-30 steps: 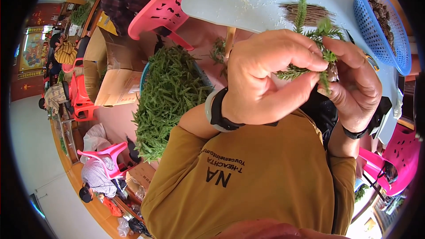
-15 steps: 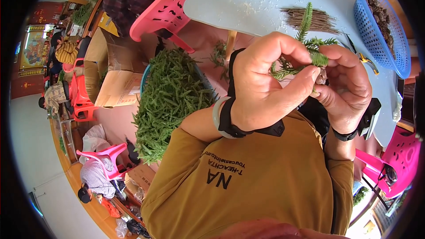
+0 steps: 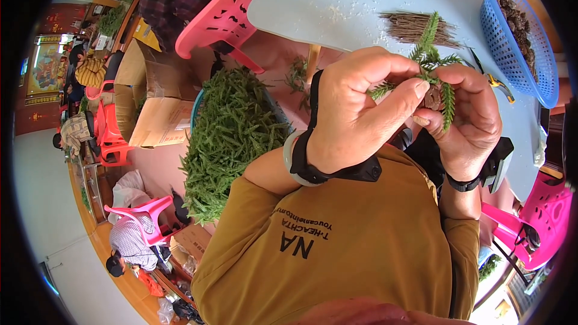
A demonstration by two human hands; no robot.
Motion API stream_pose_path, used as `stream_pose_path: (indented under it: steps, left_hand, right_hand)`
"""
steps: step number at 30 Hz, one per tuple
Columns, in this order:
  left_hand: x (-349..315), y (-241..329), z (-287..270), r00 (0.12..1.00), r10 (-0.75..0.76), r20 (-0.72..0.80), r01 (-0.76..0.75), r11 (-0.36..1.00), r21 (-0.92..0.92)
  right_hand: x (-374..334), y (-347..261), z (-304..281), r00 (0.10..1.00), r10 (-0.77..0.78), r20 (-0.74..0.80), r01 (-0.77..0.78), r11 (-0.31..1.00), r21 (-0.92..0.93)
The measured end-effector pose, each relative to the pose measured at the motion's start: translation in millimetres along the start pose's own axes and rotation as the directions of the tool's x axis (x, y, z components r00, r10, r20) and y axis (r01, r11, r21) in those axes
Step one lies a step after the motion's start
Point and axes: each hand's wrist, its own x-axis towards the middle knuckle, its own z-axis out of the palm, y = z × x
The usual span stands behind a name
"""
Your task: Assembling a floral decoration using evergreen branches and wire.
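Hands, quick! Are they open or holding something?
Left hand: closed, pinching the green needle-leaved sprigs and rounded brown cone.
Right hand: closed, holding the same sprigs and cone.

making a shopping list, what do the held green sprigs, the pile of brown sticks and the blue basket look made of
Green sprigs: matte, perhaps plastic given the even needles; real foliage possible.
Brown sticks: matte, maybe wood by the colour, or wrapped wire.
Blue basket: probably moulded plastic, slightly glossy, regular holes.
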Motion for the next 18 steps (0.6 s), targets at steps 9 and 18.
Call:
stream_pose_path:
  steps: [9,18]
  left_hand:
    - [1.1,-5.3,-3.4,0.997,0.067,-0.025,-0.066,0.997,0.045]
    - [4.1,-7.4,-0.5,0.988,0.155,-0.023,-0.153,0.986,0.068]
  right_hand:
    - [1.4,0.2,7.0,0.999,0.043,-0.002,-0.043,0.999,0.011]
    - [2.3,2.6,6.2,0.999,-0.031,0.026,0.032,0.997,-0.066]
